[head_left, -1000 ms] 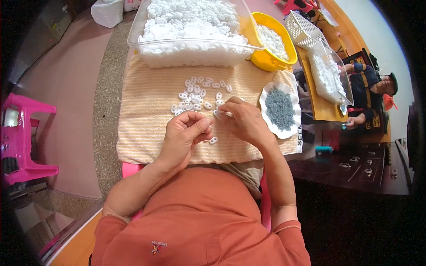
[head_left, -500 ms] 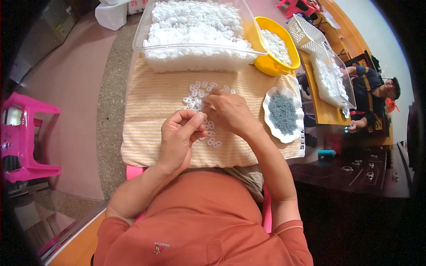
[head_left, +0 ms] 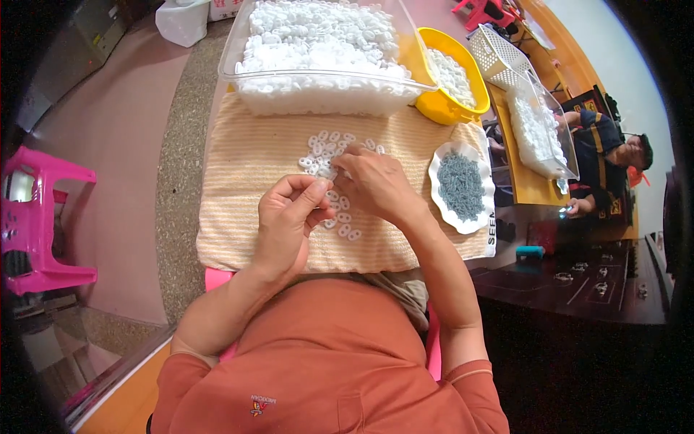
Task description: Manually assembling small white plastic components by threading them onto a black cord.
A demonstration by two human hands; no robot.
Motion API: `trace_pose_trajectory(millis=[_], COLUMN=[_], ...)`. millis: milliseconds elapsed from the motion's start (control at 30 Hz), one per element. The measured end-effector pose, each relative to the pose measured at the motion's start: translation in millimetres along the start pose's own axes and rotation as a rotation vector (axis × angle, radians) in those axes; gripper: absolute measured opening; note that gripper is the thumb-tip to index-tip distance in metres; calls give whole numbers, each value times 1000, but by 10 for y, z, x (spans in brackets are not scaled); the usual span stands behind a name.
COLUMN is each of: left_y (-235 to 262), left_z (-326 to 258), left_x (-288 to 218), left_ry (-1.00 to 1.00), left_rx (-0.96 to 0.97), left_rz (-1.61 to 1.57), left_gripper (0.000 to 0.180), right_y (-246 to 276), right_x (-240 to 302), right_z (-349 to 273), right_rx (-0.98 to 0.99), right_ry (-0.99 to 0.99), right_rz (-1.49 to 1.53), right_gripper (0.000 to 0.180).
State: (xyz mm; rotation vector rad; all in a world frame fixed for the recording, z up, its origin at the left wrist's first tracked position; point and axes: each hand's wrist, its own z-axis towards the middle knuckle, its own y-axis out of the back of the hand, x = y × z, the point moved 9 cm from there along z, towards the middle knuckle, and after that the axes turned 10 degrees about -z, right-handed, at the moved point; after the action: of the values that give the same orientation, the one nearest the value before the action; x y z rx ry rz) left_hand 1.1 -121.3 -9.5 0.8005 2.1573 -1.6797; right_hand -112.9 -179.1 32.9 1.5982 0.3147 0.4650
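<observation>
Small white oval plastic pieces with two holes (head_left: 343, 218) lie loosely on a striped, cream-and-orange towel (head_left: 246, 181). Over their near left side, my left hand (head_left: 288, 220) is closed, thumb and forefinger pinched together; whatever is between the tips is too small to make out. My right hand (head_left: 382, 186) reaches into the pieces from the right, its fingers bent and bunched close to my left fingertips. What the right fingertips hold, if anything, is hidden. Beside it on the right, a white wavy-rimmed dish (head_left: 436, 189) holds a heap of thin grey bits (head_left: 463, 186).
A clear bin (head_left: 318, 79) full of white pieces stands at the towel's far edge, beside a yellow basin (head_left: 441, 108) with more. Far right, another person (head_left: 603, 148) sits by a second clear bin (head_left: 536, 137). A pink stool (head_left: 50, 217) stands on the left.
My left hand has shifted slightly to the left, its pinch still closed. My right hand stays over the white pieces, almost unmoved.
</observation>
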Motion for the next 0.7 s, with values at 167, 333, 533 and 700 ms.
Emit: trace_pose_trajectory(millis=[167,333,533,700], left_y=[1,6,-3,-2], left_z=[-5,8,19,18], left_x=[22,41,32,44], left_ry=[11,20,12,28], left_rx=[-5,6,19,20], left_rz=[1,3,27,22], left_gripper=[7,7,7,6], right_y=[-18,-124,-33,-3], right_x=[7,-57,-84,-160], right_z=[29,38,-39,-109], right_rx=[31,-3,-117,-146], right_ry=[-12,0,11,-35], right_rz=[0,-31,72,142], right_gripper=[22,19,15,18])
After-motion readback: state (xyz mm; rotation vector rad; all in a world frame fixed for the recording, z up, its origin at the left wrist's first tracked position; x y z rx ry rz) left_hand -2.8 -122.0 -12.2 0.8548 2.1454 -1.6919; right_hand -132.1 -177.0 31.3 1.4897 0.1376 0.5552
